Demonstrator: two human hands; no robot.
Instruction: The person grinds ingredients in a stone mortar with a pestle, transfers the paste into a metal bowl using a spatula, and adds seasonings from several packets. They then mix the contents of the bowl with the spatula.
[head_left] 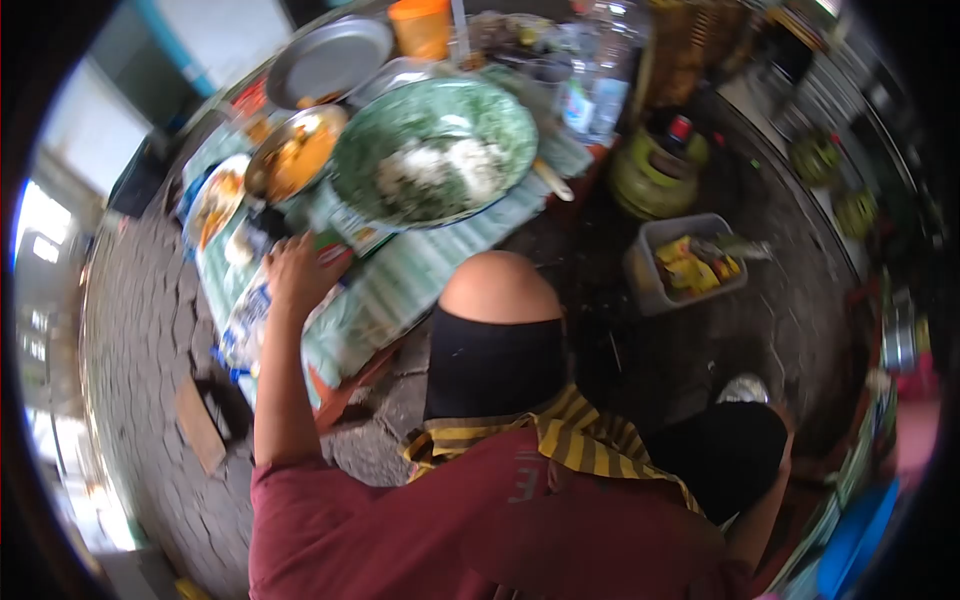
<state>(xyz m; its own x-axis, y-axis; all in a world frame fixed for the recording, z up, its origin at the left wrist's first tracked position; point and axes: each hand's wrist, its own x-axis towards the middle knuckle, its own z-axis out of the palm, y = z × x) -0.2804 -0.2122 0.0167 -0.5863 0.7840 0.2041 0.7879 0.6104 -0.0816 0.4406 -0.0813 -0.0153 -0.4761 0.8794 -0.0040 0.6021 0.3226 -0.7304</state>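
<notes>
My left hand [298,268] reaches over the low table with its cloth [370,310], beside a dark item [266,226] and a green and red packet [350,240]. Its fingers are bent, and blur hides whether they grip anything. Ahead of it stands a large green basin [435,150] with white rice [445,172]. A metal bowl of orange food [297,155] and a plate of food [218,205] are at the left. A blue and white plastic bag [245,325] lies by my left wrist. My right hand is hidden low at the right, behind my leg.
A green gas cylinder [655,175] stands right of the table. Near it on the floor is a plastic tub [690,268] with yellow packets. Bottles [600,90], an orange container [420,28] and a metal tray [330,62] are at the table's far side.
</notes>
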